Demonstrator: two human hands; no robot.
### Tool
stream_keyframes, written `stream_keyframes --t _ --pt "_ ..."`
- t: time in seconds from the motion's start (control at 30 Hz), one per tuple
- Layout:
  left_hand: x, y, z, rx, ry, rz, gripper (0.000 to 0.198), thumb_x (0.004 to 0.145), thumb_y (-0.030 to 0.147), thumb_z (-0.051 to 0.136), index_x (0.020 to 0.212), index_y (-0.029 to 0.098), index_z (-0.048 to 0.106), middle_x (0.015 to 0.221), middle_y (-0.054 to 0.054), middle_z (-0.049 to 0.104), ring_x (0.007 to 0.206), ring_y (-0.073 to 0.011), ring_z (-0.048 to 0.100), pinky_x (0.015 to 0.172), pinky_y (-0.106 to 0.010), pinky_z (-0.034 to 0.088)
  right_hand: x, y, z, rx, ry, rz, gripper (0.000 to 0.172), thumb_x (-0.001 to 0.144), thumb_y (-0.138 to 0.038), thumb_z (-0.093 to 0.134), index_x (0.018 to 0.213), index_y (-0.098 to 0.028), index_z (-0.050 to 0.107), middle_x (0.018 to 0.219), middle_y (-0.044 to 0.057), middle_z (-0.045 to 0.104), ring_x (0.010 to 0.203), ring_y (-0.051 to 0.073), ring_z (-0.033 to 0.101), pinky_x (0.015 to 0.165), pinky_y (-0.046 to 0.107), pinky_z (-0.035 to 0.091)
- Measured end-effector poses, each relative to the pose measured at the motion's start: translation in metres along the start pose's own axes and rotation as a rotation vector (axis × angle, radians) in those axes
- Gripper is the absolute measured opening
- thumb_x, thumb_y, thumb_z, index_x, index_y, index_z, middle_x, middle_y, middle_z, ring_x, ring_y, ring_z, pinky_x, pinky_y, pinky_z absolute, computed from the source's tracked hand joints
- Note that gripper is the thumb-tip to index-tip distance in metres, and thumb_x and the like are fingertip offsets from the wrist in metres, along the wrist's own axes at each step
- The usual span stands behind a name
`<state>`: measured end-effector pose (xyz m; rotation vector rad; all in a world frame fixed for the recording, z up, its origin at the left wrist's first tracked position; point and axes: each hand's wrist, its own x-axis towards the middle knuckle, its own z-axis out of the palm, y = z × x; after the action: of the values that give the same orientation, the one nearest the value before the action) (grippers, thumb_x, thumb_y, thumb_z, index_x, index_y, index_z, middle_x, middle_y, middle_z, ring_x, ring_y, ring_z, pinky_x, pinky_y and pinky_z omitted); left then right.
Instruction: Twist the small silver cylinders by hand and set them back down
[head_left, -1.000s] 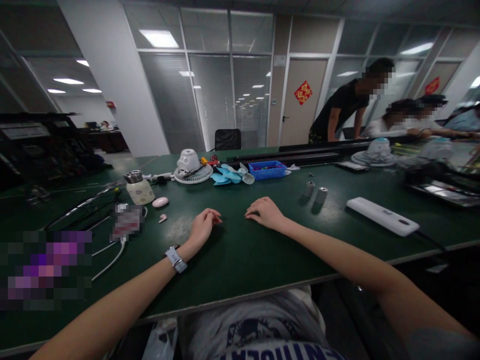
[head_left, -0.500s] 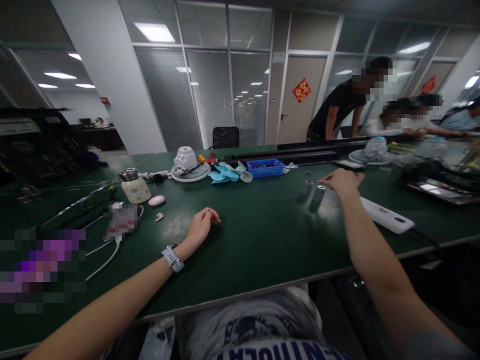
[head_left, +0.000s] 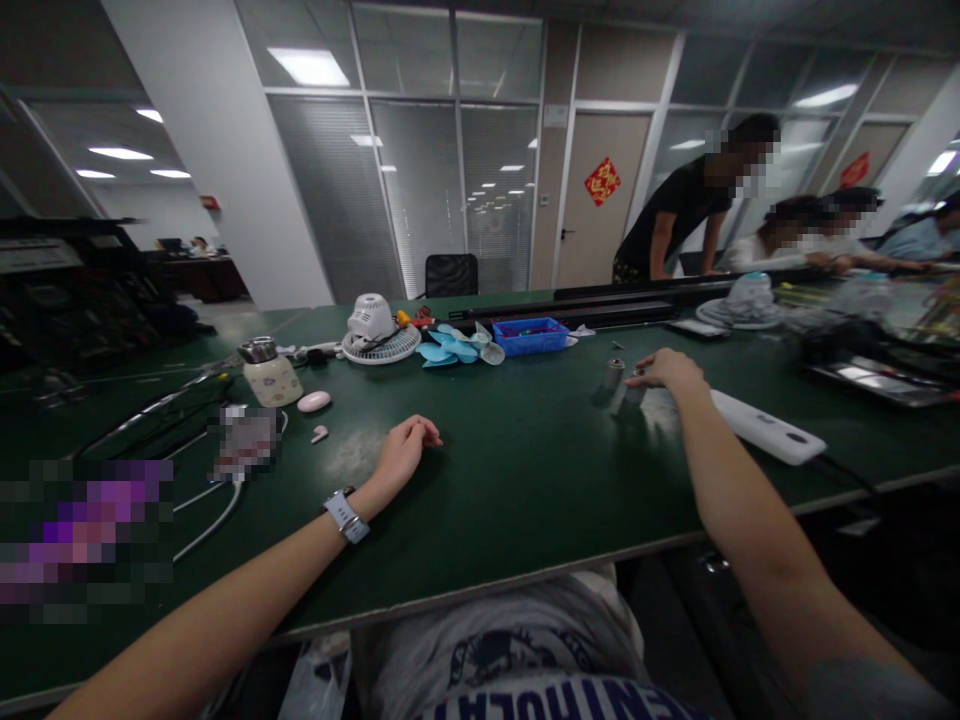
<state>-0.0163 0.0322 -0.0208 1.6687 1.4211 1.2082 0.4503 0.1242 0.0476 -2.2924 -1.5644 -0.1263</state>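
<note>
My right hand (head_left: 667,370) reaches out over a small grey metal cylinder (head_left: 632,393) standing right of centre on the table, fingers bent down and bunched onto its top. The blur there keeps me from telling whether they pinch it or only touch it. A second grey metal cylinder (head_left: 613,373) stands upright just beside it on the left. My left hand (head_left: 401,452), a grey-strapped wristwatch (head_left: 345,515) on its wrist, rests nearer me with fingers curled in against the thumb, holding nothing. Both lie on a long dark green matte table (head_left: 510,480) in an office with glass partitions and ceiling strip lights. A white oblong power strip (head_left: 765,425) lies just right of my right forearm. Further back sit a blue plastic tray (head_left: 534,336), pale blue fan blades (head_left: 454,350) and a white fan grille with its motor (head_left: 375,335). At far right, other people lean over the table's end.
</note>
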Motion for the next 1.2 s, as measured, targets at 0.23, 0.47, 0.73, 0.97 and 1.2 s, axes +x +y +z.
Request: stream_keyframes --t 0.23,0.47,0.73,0.97,1.2 --pt "-0.001 0.005 0.002 -0.014 0.009 -0.013 0.024 0.077 0.032 0.041 0.072 0.018 0.060 0.070 -0.004 0.067 0.071 -0.0188 0.064 0.068 -0.030 0.046 0.014 0.004 0.014 -0.004 -0.166 -0.118 0.075 0.063 -0.041 0.079 0.133 -0.023 0.057 0.108 0.009 0.070 0.097 0.026 0.066 0.080 0.035 0.051" --pt "-0.002 0.006 0.001 -0.007 0.002 -0.008 0.024 0.078 0.032 0.041 0.072 0.019 0.060 0.071 -0.004 0.067 0.072 -0.0186 0.064 0.069 -0.030 0.047 -0.001 -0.021 0.028 -0.092 0.014 -0.083 0.062 0.076 -0.066 0.058 0.121 -0.024 0.066 0.110 0.011 0.070 0.107 0.031 0.060 0.095 0.046 0.034" --pt "-0.002 0.004 0.000 0.019 -0.022 0.002 0.027 0.083 0.033 0.039 0.076 0.019 0.061 0.075 -0.004 0.068 0.076 -0.0187 0.064 0.072 -0.030 0.047 -0.011 -0.039 0.032 -0.091 0.154 -0.258 0.044 0.084 -0.055 0.053 0.105 -0.022 0.073 0.094 0.008 0.073 0.102 0.028 0.059 0.104 0.051 0.014" --pt "-0.012 0.015 0.000 0.051 -0.033 0.104 0.032 0.085 0.038 0.050 0.108 0.021 0.062 0.102 -0.007 0.072 0.099 -0.0227 0.064 0.086 -0.036 0.046 -0.107 -0.140 0.030 0.347 0.110 -0.895 0.032 0.085 -0.049 0.058 0.103 -0.025 0.071 0.094 0.005 0.072 0.101 0.024 0.061 0.108 0.055 0.018" --pt "-0.021 0.031 0.014 0.066 0.065 0.359 0.042 0.082 0.039 0.063 0.120 0.022 0.054 0.112 -0.009 0.071 0.111 -0.0215 0.061 0.098 -0.038 0.043 -0.174 -0.180 0.036 0.535 -0.035 -1.174 0.039 0.085 -0.037 0.064 0.121 -0.023 0.060 0.106 0.008 0.070 0.107 0.022 0.061 0.108 0.052 0.025"
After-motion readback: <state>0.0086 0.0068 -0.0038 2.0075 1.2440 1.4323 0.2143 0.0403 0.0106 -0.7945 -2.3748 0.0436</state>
